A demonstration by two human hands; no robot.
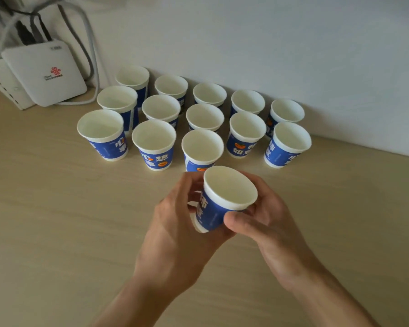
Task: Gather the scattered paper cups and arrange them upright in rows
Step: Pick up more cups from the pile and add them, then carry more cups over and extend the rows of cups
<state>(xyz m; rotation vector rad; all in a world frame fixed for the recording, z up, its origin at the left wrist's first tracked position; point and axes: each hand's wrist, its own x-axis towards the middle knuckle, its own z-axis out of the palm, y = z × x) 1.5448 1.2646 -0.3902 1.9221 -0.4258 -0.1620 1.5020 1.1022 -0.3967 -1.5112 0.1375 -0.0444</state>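
Several blue-and-white paper cups stand upright in rows against the wall, from the front-left cup (103,135) to the right-end cup (285,144). One more paper cup (219,202) is held above the table, just in front of the front-row middle cup (201,149), its mouth tilted toward me. My left hand (175,223) wraps its left side and base. My right hand (262,214) grips its right side, thumb on the blue wall below the rim.
A white router (43,72) leans at the back left with grey cables (90,55) running up the wall. A white perforated box (5,88) sits beside it. The light wooden tabletop (57,220) spreads in front of the rows.
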